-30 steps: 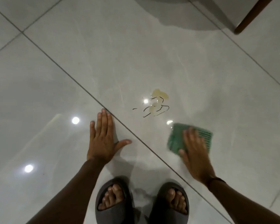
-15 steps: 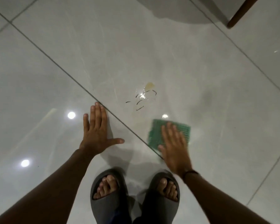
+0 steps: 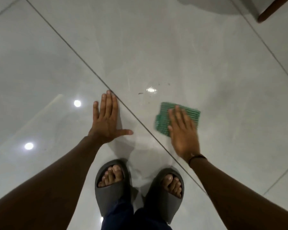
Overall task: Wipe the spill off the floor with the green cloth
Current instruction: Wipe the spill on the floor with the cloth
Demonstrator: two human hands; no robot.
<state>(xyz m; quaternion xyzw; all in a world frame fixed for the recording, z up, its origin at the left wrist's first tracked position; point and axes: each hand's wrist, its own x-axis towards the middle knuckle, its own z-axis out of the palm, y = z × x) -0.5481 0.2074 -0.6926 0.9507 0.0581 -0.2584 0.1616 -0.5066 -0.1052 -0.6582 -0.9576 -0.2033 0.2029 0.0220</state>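
The green cloth (image 3: 163, 117) lies flat on the glossy grey tile floor (image 3: 165, 47), pressed down under my right hand (image 3: 183, 131), whose flat palm and fingers cover its right half. Just beyond the cloth, the spill (image 3: 150, 92) shows only as a faint wet film with a few small dark specks around a light reflection. My left hand (image 3: 106, 120) rests flat on the floor to the left, fingers spread, holding nothing, its fingertips touching a dark grout line (image 3: 73, 48).
My two feet in dark grey slides (image 3: 111, 185) stand close below the hands. A brown wooden furniture leg (image 3: 269, 10) enters at the top right corner, with its shadow on the tiles beside it. Ceiling light reflections dot the floor at left.
The yellowish puddle and dark streaks seen before are almost gone, leaving a faint film. My right hand with the cloth has slid back towards me and slightly right. My left hand stays planted.
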